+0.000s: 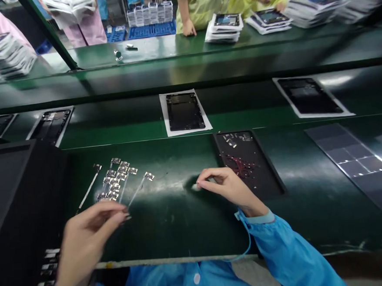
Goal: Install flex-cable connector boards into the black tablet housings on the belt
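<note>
My left hand (89,237) is closed in a pinch beside a group of small flex cables (115,179), which have little circuit-board ends and pale strips. A small metallic end shows at its fingertips, where the strip of a separate flex cable (137,191) also runs down. My right hand (228,186) hovers over the green bench, thumb and forefinger pressed together. A tiny pale bit shows at its tips, too small to name. Beside that wrist lies a black tray (267,166) holding thin red wires (241,165) and small metal parts (232,143).
Tablet housings (185,111) on white sheets line the strip beyond the bench. A black box (21,194) stands at left, clear film sheets (352,162) lie at right. Across the line, people in pink and yellow work by stacked tablet parts (225,27). A green post (51,35) rises at left.
</note>
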{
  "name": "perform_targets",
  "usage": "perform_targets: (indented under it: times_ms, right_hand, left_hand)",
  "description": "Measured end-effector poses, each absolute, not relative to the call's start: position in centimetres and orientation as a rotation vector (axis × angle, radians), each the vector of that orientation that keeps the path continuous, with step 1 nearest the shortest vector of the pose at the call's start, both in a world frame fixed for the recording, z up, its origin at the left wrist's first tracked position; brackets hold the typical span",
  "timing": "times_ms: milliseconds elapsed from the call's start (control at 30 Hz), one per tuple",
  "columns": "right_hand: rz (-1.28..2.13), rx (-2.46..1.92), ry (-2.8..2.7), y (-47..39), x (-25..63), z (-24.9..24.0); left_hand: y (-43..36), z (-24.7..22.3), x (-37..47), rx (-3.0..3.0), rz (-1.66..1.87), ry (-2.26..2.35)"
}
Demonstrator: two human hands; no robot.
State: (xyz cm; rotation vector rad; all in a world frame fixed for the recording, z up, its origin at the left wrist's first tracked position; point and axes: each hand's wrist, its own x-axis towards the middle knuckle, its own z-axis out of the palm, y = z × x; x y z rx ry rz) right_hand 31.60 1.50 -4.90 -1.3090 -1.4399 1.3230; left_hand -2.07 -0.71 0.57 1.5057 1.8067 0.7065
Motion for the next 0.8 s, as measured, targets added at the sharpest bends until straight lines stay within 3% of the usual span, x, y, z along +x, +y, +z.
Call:
perform_targets:
  times_ms: [100,200,333,567,800]
  right_hand:
    - [1.424,-1.208,-1.475,1.3,30.6,-5.5]
    - [1.520,-1.178,-1.478,1.2,30.1,-6.2]
    - [1.493,-1.232,-1.571,0.8,29.5,-6.5]
    - [1.027,-1.344,-1.979,-0.2,28.6,-6.4]
    - [1.007,-1.422,-2.036,-0.5,28.5,-6.4]
  left_hand:
    - [1.3,-1.2,3.8,1.341,0.575,1.353]
    - [2.4,-3.5,7.4,1.297,0.540,1.193]
    - [2.7,-4.6,8.6,1.384,0.421,1.168]
    - [3.0,-4.3,9.5,1.467,0.237,1.150]
    - [2.6,-5.3,10.1,1.578,0.232,1.162]
